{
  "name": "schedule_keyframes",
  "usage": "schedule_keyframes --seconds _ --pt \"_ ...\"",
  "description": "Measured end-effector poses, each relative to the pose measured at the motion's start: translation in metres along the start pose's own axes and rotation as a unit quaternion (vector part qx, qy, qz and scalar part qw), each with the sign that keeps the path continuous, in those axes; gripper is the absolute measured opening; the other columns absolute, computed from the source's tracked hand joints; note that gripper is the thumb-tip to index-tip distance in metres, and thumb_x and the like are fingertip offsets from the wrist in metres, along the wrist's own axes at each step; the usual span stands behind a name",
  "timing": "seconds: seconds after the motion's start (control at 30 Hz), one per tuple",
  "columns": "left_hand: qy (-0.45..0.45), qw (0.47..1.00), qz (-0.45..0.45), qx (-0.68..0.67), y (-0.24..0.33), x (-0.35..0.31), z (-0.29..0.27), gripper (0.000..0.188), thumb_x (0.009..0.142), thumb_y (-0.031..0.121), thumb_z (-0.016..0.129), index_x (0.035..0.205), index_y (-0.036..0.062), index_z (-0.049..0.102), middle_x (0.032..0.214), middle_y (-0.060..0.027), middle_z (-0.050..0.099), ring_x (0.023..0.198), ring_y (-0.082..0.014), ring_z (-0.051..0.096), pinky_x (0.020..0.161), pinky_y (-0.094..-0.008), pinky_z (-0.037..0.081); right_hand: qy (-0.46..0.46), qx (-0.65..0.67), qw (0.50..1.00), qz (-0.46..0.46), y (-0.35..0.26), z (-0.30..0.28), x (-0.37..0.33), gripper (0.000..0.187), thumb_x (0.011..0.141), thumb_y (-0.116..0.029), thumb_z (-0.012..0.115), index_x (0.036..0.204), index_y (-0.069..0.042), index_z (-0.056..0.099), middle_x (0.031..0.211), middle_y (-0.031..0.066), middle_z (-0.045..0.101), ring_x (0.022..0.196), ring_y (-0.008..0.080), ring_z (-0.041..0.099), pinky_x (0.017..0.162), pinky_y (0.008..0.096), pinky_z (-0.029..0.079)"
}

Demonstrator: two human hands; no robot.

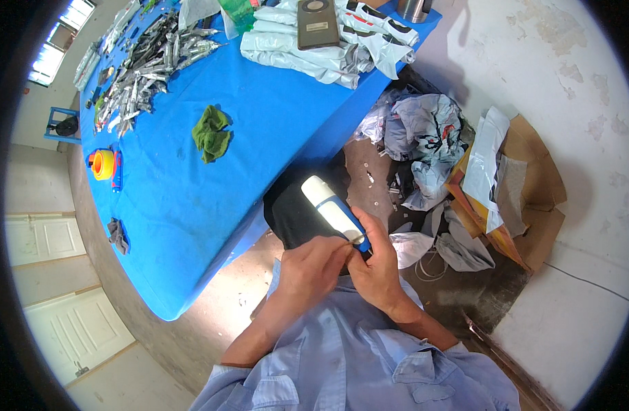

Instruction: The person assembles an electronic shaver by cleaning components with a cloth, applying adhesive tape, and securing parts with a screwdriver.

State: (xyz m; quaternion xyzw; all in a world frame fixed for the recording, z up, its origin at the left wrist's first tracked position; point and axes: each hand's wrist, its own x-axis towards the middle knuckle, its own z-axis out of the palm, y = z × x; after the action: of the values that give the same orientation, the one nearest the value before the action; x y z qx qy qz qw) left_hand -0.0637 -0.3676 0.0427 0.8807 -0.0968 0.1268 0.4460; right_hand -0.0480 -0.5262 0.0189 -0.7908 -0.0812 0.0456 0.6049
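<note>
The right hand (376, 267) closes around the lower part of a white-and-blue device (335, 214), one digit extended along its right side and the wrist turned so that the forearm slants in from the lower right. The left hand (311, 267) meets it from the other side, knuckles raised and fingertips bunched at the device's near end; whether they pinch it or merely touch it cannot be told. The left forearm rises obliquely from the lower left, so that the two arms converge in front of the light blue shirt (328, 356). The device tilts, its rounded white end pointing away and to the left, above black fabric (287, 212). Beyond, to the left, stretches a table with a blue cover (170, 219), bearing a crumpled green cloth (211, 133), a yellow ring-shaped object (103, 164), a small grey cloth (117, 236) and a heap of silvery packets (143, 82). At its far end lie white plastic bags (287, 55) with a dark box (318, 26) on top. On the right, crumpled bags (431, 123) lie beside an opened cardboard box (540, 185) near the wall (595, 205).
</note>
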Motion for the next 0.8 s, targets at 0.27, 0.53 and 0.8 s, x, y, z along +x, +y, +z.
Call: schedule_keyframes --seconds 0.27,0.53,0.8 --pt "0.052 0.99 -0.122 0.044 -0.02 0.014 -0.011 0.011 0.09 0.0 0.076 0.099 0.0049 0.075 0.093 -0.0135 0.075 0.077 -0.0299 0.075 0.065 -0.0368 0.059 -0.007 -0.003 1.0 0.002 -0.002 -0.003 -0.002 0.055 0.091 0.0 0.065 0.145 0.003 0.053 0.134 0.0182 0.061 0.12 0.0281 0.063 0.105 0.0356 0.048" --pt "0.037 0.997 -0.058 0.038 -0.014 0.013 -0.004 0.007 0.094 0.005 0.077 0.1 0.0034 0.075 0.087 -0.0133 0.074 0.07 -0.0225 0.072 0.061 -0.0326 0.055 0.003 0.003 1.0 -0.014 -0.002 -0.004 -0.004 0.057 0.089 0.004 0.063 0.145 0.004 0.053 0.136 0.0197 0.061 0.123 0.0306 0.062 0.107 0.0363 0.047" --pt "0.021 0.999 -0.027 0.016 -0.006 0.008 -0.003 0.007 0.093 0.005 0.078 0.098 0.0025 0.073 0.085 -0.0134 0.074 0.067 -0.0204 0.072 0.058 -0.0317 0.053 -0.005 -0.026 0.998 -0.057 -0.002 -0.005 -0.002 0.056 0.089 0.005 0.063 0.145 0.003 0.053 0.14 0.0212 0.059 0.128 0.0348 0.059 0.111 0.0385 0.044"
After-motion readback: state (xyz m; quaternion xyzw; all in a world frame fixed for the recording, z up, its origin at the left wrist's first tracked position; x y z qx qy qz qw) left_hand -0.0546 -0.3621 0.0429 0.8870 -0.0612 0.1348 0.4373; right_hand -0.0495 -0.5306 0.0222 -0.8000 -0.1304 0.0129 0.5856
